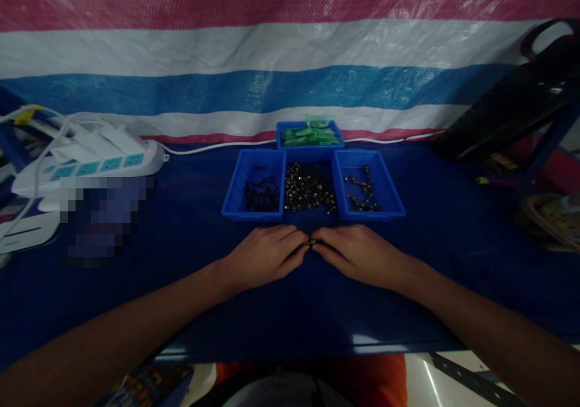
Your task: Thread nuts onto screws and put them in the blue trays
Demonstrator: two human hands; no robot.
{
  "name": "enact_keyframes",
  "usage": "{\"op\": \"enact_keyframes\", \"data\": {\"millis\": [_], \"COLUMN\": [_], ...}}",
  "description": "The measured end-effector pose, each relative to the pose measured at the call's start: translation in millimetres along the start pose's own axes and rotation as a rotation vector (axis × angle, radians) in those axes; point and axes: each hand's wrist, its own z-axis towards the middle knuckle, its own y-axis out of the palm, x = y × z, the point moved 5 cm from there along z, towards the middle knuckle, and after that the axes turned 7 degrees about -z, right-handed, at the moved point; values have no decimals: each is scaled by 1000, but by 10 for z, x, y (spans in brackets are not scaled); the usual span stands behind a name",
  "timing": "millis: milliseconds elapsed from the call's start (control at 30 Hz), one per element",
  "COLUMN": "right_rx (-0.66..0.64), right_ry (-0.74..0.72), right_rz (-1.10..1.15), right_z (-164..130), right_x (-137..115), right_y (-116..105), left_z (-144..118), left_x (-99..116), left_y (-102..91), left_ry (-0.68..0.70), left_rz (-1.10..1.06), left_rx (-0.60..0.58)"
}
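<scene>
My left hand (267,253) and my right hand (362,253) meet fingertip to fingertip above the blue table, just in front of the bins. Both are closed in a pinch on a small metal part (310,243), dark with a brassy glint; its exact kind is too small to make out. Beyond the fingers lies a heap of small shiny metal parts (308,188). A blue bin (230,189) to the left of the heap holds thin dark screw-like pieces (263,194). On the right, another blue bin (393,192) contains several metal pieces (362,189).
Green packets (312,134) fill a blue bin at the back. A white power strip (149,156) with cables stands on the left, near a blurred-out item (106,220). At the right are a black bottle-like object (502,99) and a basket (550,223). Striped sheeting hangs behind.
</scene>
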Motion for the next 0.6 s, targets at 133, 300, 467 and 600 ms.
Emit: {"op": "enact_keyframes", "data": {"millis": [133,300,467,600], "right_rx": [-3,-12,0,-1], "right_ry": [-9,-35,-47,-44], "right_rz": [-15,1,-1,-4], "right_z": [-9,-10,-4,-11], "right_x": [-15,-28,-30,-22], "right_y": [15,26,28,32], "left_z": [-10,-29,-39,-36], "left_x": [3,6,5,1], "left_y": [-31,-50,-56,-48], "left_ry": [10,75,127,126], "left_rz": [-57,-56,-25,-22], "left_rx": [59,127,183,165]}}
